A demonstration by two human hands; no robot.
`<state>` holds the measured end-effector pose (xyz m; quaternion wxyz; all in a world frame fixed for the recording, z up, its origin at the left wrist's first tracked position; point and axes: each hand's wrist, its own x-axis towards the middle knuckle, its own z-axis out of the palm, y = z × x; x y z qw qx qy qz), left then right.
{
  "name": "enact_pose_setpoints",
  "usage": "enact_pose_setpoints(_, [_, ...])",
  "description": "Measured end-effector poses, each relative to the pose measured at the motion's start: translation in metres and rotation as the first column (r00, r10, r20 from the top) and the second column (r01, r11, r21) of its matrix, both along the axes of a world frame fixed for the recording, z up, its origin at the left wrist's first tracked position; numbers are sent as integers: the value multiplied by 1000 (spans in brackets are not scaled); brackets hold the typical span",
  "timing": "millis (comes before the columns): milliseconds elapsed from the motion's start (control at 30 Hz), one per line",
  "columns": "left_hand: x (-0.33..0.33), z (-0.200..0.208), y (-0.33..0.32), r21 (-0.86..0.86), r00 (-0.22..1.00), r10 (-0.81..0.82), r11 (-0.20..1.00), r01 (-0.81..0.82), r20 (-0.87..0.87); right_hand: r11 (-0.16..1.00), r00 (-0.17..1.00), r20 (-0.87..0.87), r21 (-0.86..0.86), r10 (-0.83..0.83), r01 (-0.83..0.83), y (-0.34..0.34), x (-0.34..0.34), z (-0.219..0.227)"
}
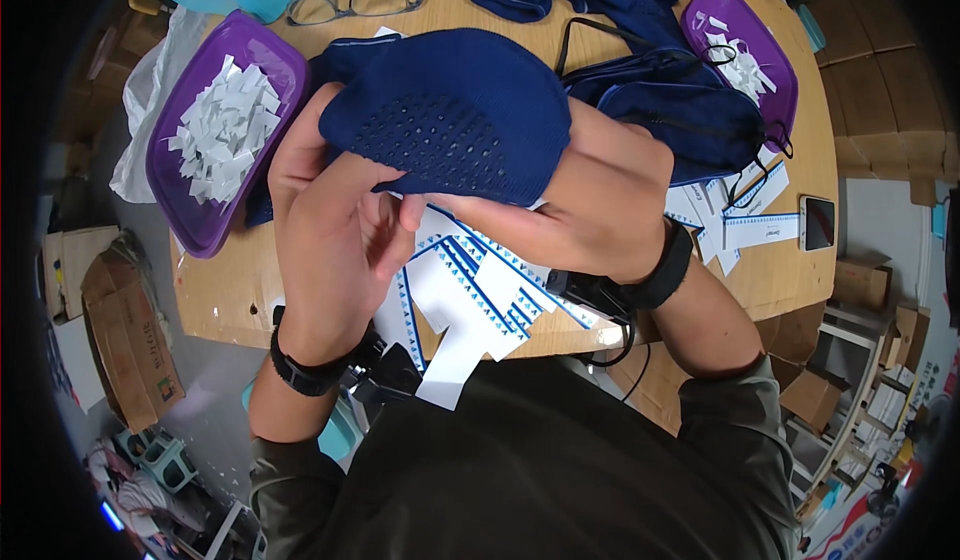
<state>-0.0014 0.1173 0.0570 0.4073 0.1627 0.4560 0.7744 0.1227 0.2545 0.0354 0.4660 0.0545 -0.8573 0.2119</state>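
Note:
Over the middle of the table I hold up a navy knitted fabric piece [455, 110] with a rounded outline and a patch of small holes. My left hand [330, 210] grips its lower left side, the thumb lying against the holed patch. My right hand [600, 200] is closed on its right side, with the thumb along the lower edge. Some fingertips are hidden behind the fabric. Below my hands lie white cards [470, 300] with blue patterned borders, fanned over one another and partly past the near table edge. Black bands circle both my wrists.
A purple tray [160, 160] of small white slips stands at left, another purple tray [790, 70] at far right. Navy knitted pieces with black cords [680, 110] lie at right, near a phone [817, 223]. Eyeglasses [360, 2] rest at the back. Cardboard boxes [130, 330] surround the table.

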Motion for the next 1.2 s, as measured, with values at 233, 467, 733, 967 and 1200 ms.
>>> enact_pose_setpoints(233, [11, -2, -3, -21, 995, 7, 1000, -9, -97, 661, 950, 99, -739, 297, -130, -5, 4, 9])
enact_pose_setpoints(467, [20, 2, -3, -19, 943, -2, 1000, -5, -333, 124, 902, 43, -992, 429, -11, -9, 11, 31])
enact_pose_setpoints(733, [19, -3, -2, -95, 922, -62, 995, 27, -382, 216, 970, 88, -976, 228, 37, -21, 10, 23])
enact_pose_setpoints(967, [25, -10, -8, -73, 939, 39, 995, -68, -341, 538, 984, 178, -829, -5, 153, -34, 6, 7])
enact_pose_setpoints(1200, [17, -8, -10, -66, 969, 57, 995, -75, -238, 868, 995, 100, -494, 13, 39, -15, 3, 0])
